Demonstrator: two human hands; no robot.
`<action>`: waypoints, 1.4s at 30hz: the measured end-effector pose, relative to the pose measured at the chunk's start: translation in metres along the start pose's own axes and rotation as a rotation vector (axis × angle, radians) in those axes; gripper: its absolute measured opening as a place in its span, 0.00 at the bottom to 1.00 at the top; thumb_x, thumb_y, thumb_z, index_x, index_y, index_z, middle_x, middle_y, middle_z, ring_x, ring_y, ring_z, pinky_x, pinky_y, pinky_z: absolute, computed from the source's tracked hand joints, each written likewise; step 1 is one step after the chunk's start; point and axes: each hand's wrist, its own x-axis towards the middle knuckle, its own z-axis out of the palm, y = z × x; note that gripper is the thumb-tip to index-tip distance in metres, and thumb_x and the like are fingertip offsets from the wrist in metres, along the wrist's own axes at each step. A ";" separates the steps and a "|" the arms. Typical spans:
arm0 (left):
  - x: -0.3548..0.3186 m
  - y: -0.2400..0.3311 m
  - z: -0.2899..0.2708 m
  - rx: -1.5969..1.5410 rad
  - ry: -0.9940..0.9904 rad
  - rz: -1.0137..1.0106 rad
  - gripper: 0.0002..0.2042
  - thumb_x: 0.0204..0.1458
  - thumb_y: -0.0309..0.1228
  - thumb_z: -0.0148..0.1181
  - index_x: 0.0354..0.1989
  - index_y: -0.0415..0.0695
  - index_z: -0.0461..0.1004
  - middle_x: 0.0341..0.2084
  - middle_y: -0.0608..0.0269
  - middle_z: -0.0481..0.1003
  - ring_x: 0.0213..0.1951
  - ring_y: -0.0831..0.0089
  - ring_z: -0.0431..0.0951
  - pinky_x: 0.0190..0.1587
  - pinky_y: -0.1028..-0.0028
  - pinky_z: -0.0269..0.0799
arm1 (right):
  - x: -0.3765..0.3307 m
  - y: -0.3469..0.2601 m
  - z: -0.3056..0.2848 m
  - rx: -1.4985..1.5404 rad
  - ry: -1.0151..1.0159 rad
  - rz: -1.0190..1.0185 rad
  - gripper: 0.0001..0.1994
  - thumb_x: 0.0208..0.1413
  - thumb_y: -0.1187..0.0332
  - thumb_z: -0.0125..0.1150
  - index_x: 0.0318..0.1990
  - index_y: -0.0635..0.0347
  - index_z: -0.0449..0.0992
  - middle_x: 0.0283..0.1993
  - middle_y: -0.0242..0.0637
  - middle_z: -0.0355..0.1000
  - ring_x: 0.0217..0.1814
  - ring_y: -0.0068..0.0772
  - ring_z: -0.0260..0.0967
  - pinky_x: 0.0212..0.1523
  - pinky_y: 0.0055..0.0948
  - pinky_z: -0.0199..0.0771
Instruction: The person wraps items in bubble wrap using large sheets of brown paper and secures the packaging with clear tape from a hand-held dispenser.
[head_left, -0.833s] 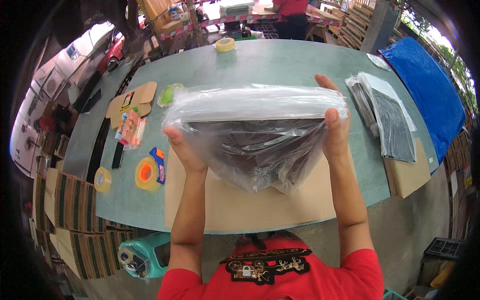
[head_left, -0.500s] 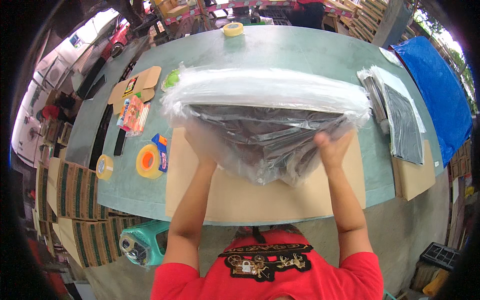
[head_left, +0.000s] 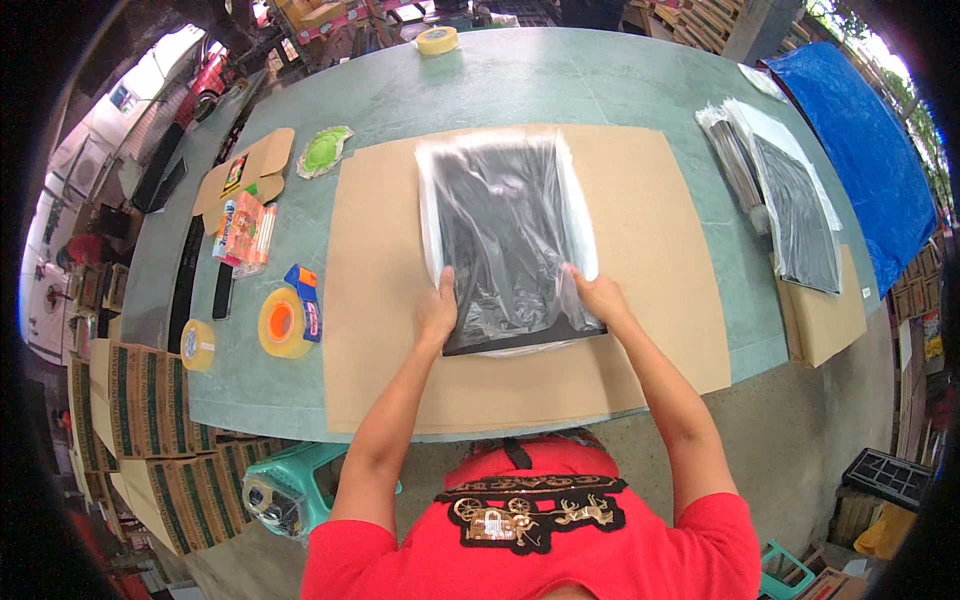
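A flat black panel (head_left: 505, 235) in clear plastic film, with white edging along its sides, lies over the middle of a brown cardboard sheet (head_left: 650, 230). My left hand (head_left: 438, 310) grips its near left edge, thumb on top and the other fingers mostly hidden. At the near right edge my right hand (head_left: 600, 298) holds it the same way. Between my hands, the panel's near end shows as a dark bare strip with a bit of film sticking out beneath.
The cardboard rests on a green table (head_left: 500, 80). To the left are a tape dispenser (head_left: 288, 318), a tape roll (head_left: 197, 345), a green-and-white item (head_left: 324, 151) and cardboard pieces (head_left: 250, 175). Another tape roll (head_left: 437, 40) sits far back. Wrapped panels (head_left: 790, 205) lie right, near a blue tarp (head_left: 850, 140).
The wrapped panel, raised and tilted across the table before, now lies lengthwise on the cardboard. My hands have come closer together, and more of the cardboard shows.
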 end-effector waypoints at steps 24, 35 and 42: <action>0.020 -0.025 0.008 0.124 -0.094 -0.072 0.42 0.47 0.63 0.34 0.23 0.25 0.71 0.23 0.32 0.70 0.33 0.45 0.72 0.39 0.58 0.63 | -0.149 0.194 -0.142 0.020 0.618 0.266 0.09 0.42 0.72 0.57 0.32 0.66 0.74 0.27 0.43 0.70 0.28 0.35 0.68 0.33 0.28 0.68; -0.015 -0.014 0.018 0.070 -0.097 -0.072 0.39 0.47 0.61 0.36 0.21 0.26 0.71 0.19 0.32 0.69 0.32 0.43 0.73 0.37 0.58 0.65 | -0.136 0.215 -0.212 0.540 0.252 0.387 0.12 0.46 0.66 0.57 0.35 0.68 0.73 0.30 0.36 0.71 0.31 0.28 0.67 0.34 0.23 0.65; -0.018 -0.006 0.017 0.136 -0.087 -0.124 0.40 0.46 0.63 0.36 0.22 0.28 0.71 0.19 0.36 0.70 0.30 0.47 0.73 0.35 0.60 0.65 | -0.014 0.212 -0.194 0.446 0.129 0.304 0.19 0.44 0.64 0.61 0.39 0.71 0.72 0.33 0.39 0.71 0.33 0.29 0.68 0.33 0.25 0.67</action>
